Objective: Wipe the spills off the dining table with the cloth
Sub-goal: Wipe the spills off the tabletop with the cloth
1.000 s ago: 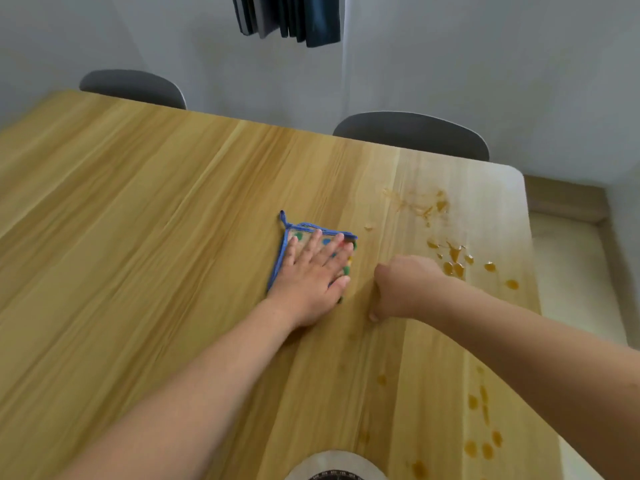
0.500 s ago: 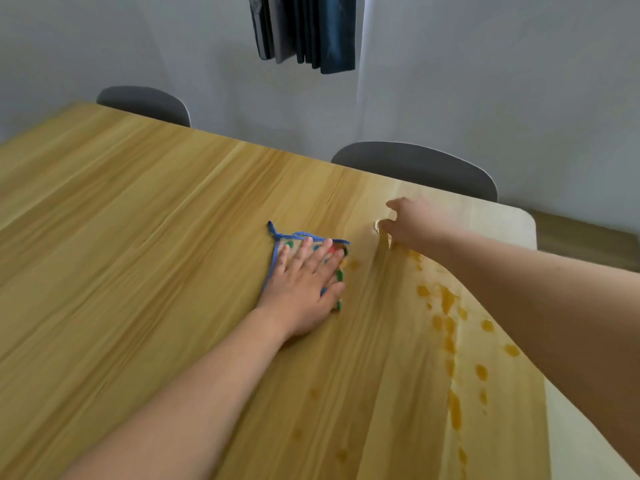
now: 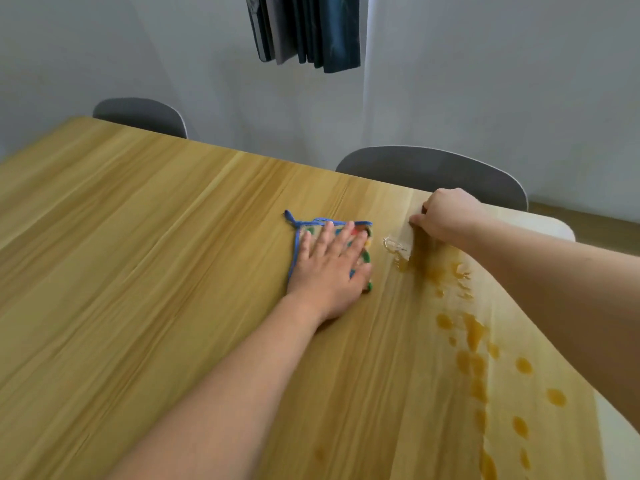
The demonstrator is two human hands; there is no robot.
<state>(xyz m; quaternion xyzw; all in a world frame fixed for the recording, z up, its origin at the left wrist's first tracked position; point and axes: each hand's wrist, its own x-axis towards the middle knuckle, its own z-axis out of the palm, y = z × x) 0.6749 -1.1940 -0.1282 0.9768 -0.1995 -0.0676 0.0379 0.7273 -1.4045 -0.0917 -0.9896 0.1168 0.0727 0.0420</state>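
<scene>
A small cloth (image 3: pixel 304 230) with a blue hem and coloured dots lies on the wooden dining table (image 3: pixel 138 271). My left hand (image 3: pixel 329 268) presses flat on top of it, fingers spread, and covers most of it. Amber spills (image 3: pixel 474 344) run in drops and streaks down the table's right side, from beside the cloth towards the near edge. A clear wet patch (image 3: pixel 394 244) sits just right of the cloth. My right hand (image 3: pixel 446 216) rests on the table near the far edge, above the spills, with its fingers curled in and nothing visible in it.
Two grey chair backs stand behind the table's far edge, one at the left (image 3: pixel 142 116) and one behind my right hand (image 3: pixel 433 171). Dark curtains (image 3: pixel 308 29) hang on the white wall. The table's rounded right corner (image 3: pixel 564 230) is near my right forearm.
My right hand has moved from beside my left hand out to the table's far edge. My left hand has stayed flat on the cloth. The camera has shifted.
</scene>
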